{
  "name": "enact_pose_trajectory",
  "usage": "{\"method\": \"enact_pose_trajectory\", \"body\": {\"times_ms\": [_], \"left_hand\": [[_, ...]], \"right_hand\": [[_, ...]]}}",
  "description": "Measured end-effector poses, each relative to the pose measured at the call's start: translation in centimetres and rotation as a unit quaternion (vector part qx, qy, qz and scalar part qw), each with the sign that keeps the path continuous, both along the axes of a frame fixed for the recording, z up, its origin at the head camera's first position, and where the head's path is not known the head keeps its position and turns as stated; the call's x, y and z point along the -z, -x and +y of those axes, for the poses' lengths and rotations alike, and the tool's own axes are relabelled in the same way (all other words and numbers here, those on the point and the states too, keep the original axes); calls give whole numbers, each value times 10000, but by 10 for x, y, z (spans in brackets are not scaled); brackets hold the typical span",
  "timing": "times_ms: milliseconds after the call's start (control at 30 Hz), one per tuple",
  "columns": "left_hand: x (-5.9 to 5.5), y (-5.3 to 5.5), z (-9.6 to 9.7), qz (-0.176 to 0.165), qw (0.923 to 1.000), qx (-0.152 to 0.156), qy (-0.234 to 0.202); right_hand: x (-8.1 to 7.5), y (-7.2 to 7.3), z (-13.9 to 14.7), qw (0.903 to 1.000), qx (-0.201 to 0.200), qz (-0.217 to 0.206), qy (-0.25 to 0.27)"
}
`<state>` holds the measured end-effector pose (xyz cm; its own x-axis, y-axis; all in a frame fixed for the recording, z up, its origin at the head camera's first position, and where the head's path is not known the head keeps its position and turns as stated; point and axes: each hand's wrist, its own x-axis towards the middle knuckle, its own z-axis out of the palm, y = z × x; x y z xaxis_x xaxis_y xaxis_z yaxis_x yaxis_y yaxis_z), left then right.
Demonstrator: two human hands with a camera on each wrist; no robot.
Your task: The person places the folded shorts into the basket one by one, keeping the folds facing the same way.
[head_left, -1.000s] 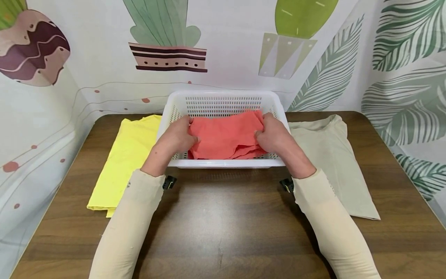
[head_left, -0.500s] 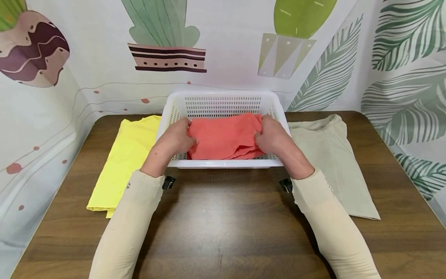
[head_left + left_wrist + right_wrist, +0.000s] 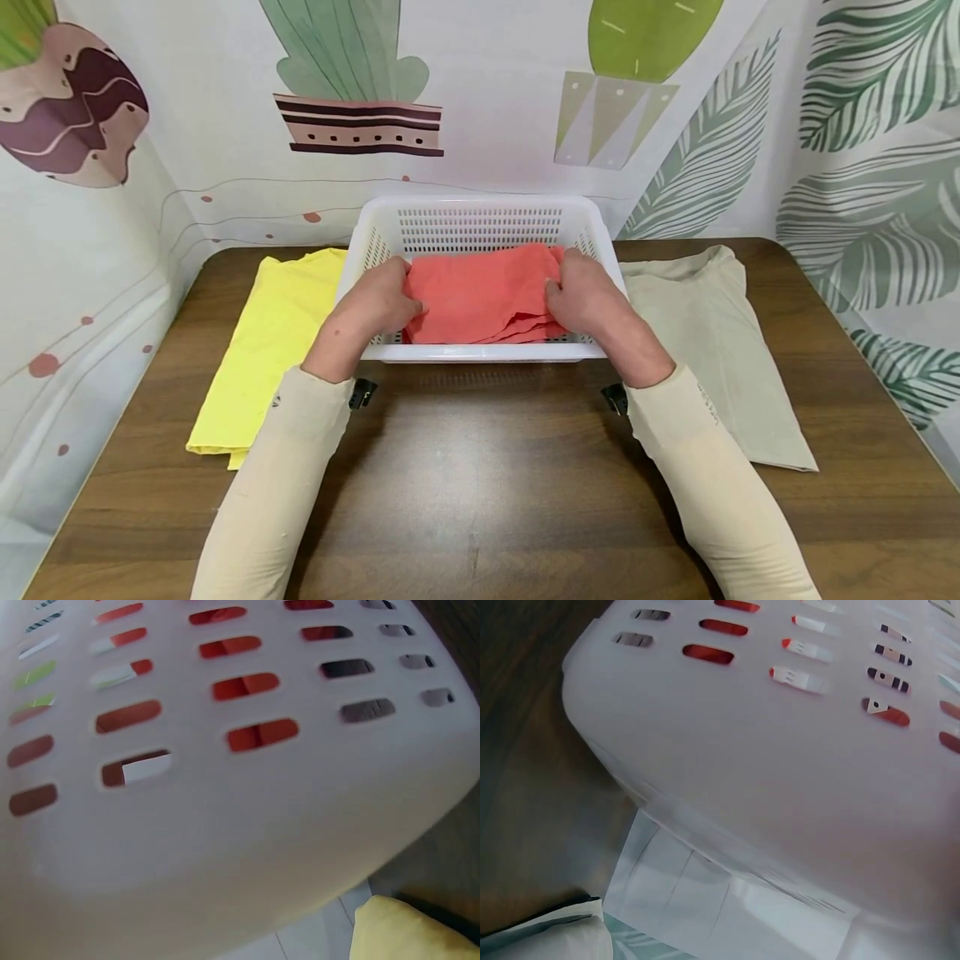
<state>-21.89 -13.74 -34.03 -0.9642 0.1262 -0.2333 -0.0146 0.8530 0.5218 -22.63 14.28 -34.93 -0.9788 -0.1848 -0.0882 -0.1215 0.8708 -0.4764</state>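
Note:
A folded red cloth [image 3: 480,296] lies inside a white plastic basket [image 3: 480,353] with slotted walls. At the cloth's left end my left hand [image 3: 378,293] reaches over the rim and pinches it, thumb on top. My right hand [image 3: 587,292] grips the opposite end, its thumb also on the upper face. The other fingers of both hands are mostly hidden by the cloth. Through the slots in the left wrist view, patches of the red cloth [image 3: 259,735] show behind the basket wall [image 3: 210,832]. The right wrist view shows the basket's other side wall [image 3: 705,727].
A folded yellow garment [image 3: 262,358] lies left of the basket on the brown wooden table [image 3: 472,475]. To the right is a folded grey shirt [image 3: 712,358], collar toward the back. A printed wall hanging [image 3: 495,83] stands close behind the basket.
The right end of the red cloth has settled slightly lower in the basket. My right hand has shifted a little to the left with it; my left hand has barely moved.

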Motion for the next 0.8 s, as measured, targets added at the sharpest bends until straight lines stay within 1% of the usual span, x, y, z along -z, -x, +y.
{"method": "enact_pose_trajectory", "body": {"times_ms": [133, 267, 400, 600, 800], "left_hand": [[-2, -2, -1, 10, 10000, -10, -8], [-3, -4, -1, 18, 10000, -28, -20], [-5, -5, -1, -40, 10000, -38, -29], [-8, -7, -2, -57, 9999, -68, -60], [-11, -10, -2, -105, 9997, -195, -66]], "right_hand": [[-1, -2, -2, 9998, 22, 176, -38], [-3, -4, -3, 9996, 101, 262, -60], [-4, -7, -3, 9989, 165, 421, -128], [-9, -13, -4, 9977, 208, 615, -195], [-10, -16, -3, 9970, 227, 707, -214]]}}
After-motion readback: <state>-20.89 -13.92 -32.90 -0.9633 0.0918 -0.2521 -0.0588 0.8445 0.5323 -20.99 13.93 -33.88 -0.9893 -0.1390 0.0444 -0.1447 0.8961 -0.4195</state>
